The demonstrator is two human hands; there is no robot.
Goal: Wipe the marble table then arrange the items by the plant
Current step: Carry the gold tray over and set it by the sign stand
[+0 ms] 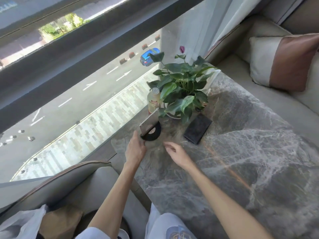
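Observation:
A grey veined marble table [241, 161] fills the right half of the view. At its far corner stands a leafy potted plant [183, 87] in a white pot. A pale drink bottle [153, 100] stands left of the plant. In front of the bottle a card sign in a round black base [151, 130] stands upright. A flat black rectangular case [197, 128] lies in front of the plant. My left hand [135, 149] touches the sign's near edge, fingers apart. My right hand [174, 152] hovers over the table just right of it, fingers loosely spread, holding nothing.
A beige sofa [259, 83] with a brown and white cushion [284, 61] wraps the table's far right side. A grey armchair [77, 183] sits at the left. A large window [77, 83] runs behind the table. White curtains [203, 31] hang behind the plant.

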